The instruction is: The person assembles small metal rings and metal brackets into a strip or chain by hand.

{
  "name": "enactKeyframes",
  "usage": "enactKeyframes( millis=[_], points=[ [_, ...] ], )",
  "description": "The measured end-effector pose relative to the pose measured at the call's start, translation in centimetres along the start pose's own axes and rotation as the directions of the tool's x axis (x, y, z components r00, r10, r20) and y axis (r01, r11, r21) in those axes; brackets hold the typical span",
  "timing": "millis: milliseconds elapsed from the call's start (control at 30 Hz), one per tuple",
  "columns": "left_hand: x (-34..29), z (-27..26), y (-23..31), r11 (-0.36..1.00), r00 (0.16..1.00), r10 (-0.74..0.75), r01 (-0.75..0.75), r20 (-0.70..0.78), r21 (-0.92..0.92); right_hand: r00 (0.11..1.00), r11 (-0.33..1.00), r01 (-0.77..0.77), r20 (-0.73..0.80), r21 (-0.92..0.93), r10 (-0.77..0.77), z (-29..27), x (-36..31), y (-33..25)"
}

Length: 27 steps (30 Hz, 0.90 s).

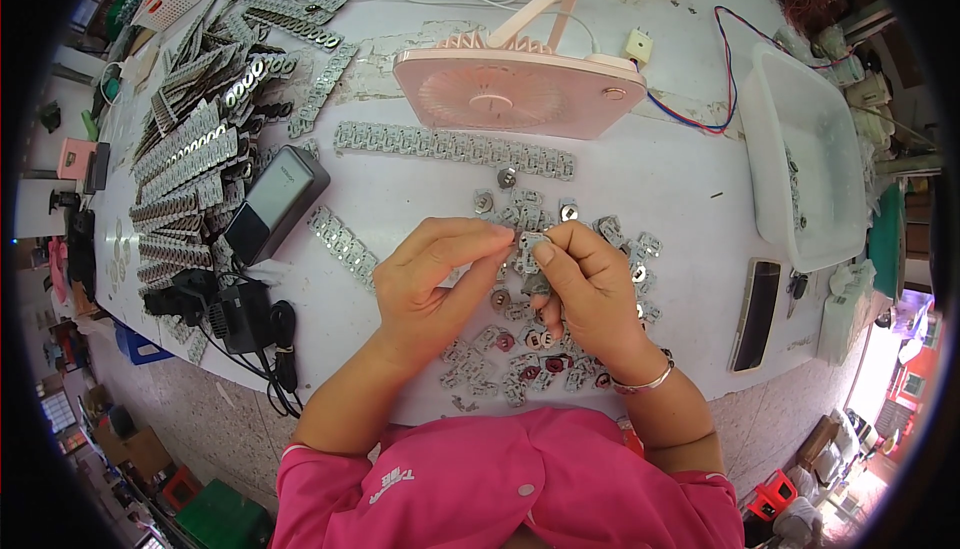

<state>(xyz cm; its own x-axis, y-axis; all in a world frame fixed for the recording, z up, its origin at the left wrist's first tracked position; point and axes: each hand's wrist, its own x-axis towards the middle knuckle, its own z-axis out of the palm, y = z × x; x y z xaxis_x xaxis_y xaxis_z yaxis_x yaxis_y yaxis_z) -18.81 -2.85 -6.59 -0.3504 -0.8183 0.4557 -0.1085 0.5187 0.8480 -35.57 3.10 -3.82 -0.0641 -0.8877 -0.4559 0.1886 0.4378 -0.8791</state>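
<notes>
My right hand (600, 289) pinches a small silvery-grey metal part (533, 241) between thumb and fingers, over the middle of the table. My left hand (430, 274) meets it from the left, thumb and forefinger brought together at the part's edge. Whatever sits between those left fingertips is too small to make out. Beneath and around both hands lie several loose metal parts (470, 364), some carrying round discs and a few with dark red pieces (557, 363). Beyond the hands, a long joined strip of similar parts (450, 149) lies across the table.
A pink fan (520, 89) stands at the back. At left are a pile of metal strips (190, 164), a dark power bank (278, 204) and black adapters with cables (243, 317). On the right are a white plastic bin (765, 149) and a phone (755, 314).
</notes>
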Motion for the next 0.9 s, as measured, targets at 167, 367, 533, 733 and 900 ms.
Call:
enactKeyframes(
  millis=[167, 367, 533, 733, 900],
  points=[
    [0.1, 0.0, 0.2, 1.000, 0.996, -0.025, 0.025, 0.087, 0.002, 1.000, 0.992, -0.008, -0.014, 0.122, 0.010, 0.0, 0.3, 0.6],
    [-0.3, -0.2, -0.4, 0.956, 0.965, -0.239, 0.253, 0.107, -0.150, 1.000, 1.000, -0.027, -0.005, 0.012, 0.027, -0.9, 0.8, 0.3],
    [0.2, -1.1, 0.0, 0.723, 0.805, -0.546, 0.593, 0.234, -0.353, 0.968, 0.882, 0.218, -0.022, -0.417, -0.249, -1.2, 0.6, 0.0],
    [0.3, -1.4, -0.3, 0.895, 0.855, -0.344, 0.424, 0.389, -0.141, 0.926, 0.883, 0.333, -0.060, -0.330, -0.372, -1.2, 0.7, 0.9],
    [0.2, -0.8, -0.3, 0.826, 0.841, -0.406, 0.505, 0.357, -0.251, 0.945, 0.930, 0.297, -0.074, -0.216, -0.319, -1.6, 0.9, 1.3]
  ],
)
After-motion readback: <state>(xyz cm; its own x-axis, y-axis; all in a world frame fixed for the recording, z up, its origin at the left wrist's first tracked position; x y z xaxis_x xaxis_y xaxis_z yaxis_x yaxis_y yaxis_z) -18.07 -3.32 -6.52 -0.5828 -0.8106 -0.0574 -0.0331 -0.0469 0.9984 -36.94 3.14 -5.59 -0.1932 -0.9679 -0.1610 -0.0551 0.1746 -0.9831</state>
